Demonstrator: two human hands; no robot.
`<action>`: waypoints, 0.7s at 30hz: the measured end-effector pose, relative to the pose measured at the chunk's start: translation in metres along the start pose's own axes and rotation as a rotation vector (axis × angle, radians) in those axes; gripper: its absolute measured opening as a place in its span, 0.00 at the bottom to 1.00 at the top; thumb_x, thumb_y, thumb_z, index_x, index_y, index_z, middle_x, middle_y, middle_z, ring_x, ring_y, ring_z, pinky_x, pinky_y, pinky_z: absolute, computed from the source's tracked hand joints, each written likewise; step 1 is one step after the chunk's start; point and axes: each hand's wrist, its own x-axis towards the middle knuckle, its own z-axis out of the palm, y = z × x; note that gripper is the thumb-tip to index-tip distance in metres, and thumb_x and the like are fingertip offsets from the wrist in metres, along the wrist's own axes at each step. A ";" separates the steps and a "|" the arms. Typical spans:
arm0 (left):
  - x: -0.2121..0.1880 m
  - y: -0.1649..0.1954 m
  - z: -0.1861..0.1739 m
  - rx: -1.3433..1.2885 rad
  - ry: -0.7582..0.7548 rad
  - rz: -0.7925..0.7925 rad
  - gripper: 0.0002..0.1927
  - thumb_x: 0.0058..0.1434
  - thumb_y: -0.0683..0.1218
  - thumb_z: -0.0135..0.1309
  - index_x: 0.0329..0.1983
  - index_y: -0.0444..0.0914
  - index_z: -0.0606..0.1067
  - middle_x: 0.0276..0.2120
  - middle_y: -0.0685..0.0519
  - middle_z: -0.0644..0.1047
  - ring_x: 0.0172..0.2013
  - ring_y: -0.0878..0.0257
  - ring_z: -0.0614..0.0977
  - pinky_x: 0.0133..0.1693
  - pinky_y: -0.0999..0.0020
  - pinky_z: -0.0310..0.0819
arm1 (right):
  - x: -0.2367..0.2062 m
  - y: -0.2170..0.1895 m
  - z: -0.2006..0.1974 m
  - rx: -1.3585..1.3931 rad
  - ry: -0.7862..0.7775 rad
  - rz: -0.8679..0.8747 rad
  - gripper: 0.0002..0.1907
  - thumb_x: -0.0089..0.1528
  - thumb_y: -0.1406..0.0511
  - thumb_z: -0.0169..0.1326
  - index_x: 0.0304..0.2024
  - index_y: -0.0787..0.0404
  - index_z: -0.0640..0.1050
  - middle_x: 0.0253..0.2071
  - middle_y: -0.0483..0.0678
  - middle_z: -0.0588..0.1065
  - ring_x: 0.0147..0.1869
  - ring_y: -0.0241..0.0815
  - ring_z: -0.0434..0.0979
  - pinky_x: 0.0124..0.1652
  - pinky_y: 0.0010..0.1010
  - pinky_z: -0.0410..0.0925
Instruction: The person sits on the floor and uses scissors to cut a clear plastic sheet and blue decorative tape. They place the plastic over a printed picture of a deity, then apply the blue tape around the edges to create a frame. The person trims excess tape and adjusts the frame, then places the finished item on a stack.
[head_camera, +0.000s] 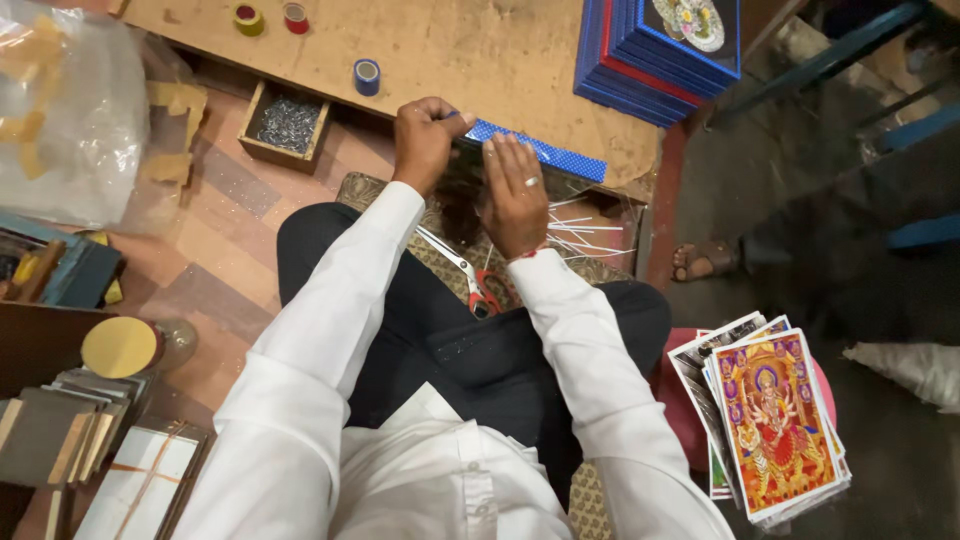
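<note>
We see both hands working at the near edge of the low wooden desk (480, 60), over the lap. The left hand (425, 140) has its grip pinched tight round a thin tool, prob. a blade or pen; only a short blue bit shows past the fingers, so we can't tell which. Its tip meets the left end of the blue strip (545, 153). The right hand (515, 195) lies flat w/ fingers spread, pressing down on a dark frame-like piece (465, 185) just below that strip; its grip is wide, holding nothing, and a ring shows on one finger.

The blue strip is long, narrow, bright blue w/ a fine pale dot pattern, slightly shiny. It runs at a slant from the left hand's fingertips down toward the right, along the desk edge, lying on top of the dark piece's far side.

Below the hands, scissors (470, 280) w/ red handles lie on a patterned mat, blades shut, pointing up-left. Thin pale slivers (580, 232) are scattered right of the right hand.

On the desk: a small blue tape roll (367, 76), a yellow roll (248, 19), a red roll (296, 17), and a stack of blue frames (655, 55) at the far right. A wooden box of small nails (288, 125) sits left of the hands. A pile of colourful prints (770, 425) rests at right, near the knee.
</note>
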 end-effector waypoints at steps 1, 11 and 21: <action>0.000 0.000 -0.001 -0.007 -0.019 0.006 0.10 0.56 0.41 0.67 0.23 0.34 0.77 0.21 0.55 0.78 0.21 0.70 0.77 0.23 0.74 0.74 | -0.002 0.008 -0.002 -0.006 0.012 -0.010 0.24 0.61 0.77 0.53 0.61 0.69 0.75 0.60 0.60 0.74 0.66 0.60 0.74 0.68 0.51 0.65; 0.014 -0.020 -0.001 0.014 -0.012 0.082 0.13 0.55 0.41 0.69 0.21 0.33 0.77 0.19 0.55 0.76 0.20 0.70 0.75 0.22 0.72 0.71 | -0.038 0.071 -0.049 -0.148 -0.008 0.013 0.22 0.61 0.81 0.53 0.58 0.69 0.77 0.57 0.60 0.77 0.64 0.59 0.76 0.66 0.48 0.68; 0.024 -0.013 -0.001 -0.025 -0.029 0.001 0.12 0.56 0.43 0.66 0.23 0.35 0.76 0.20 0.58 0.76 0.22 0.71 0.77 0.22 0.73 0.76 | 0.026 0.105 -0.031 0.251 -0.225 0.348 0.22 0.58 0.63 0.67 0.50 0.70 0.79 0.48 0.59 0.80 0.52 0.53 0.81 0.51 0.41 0.71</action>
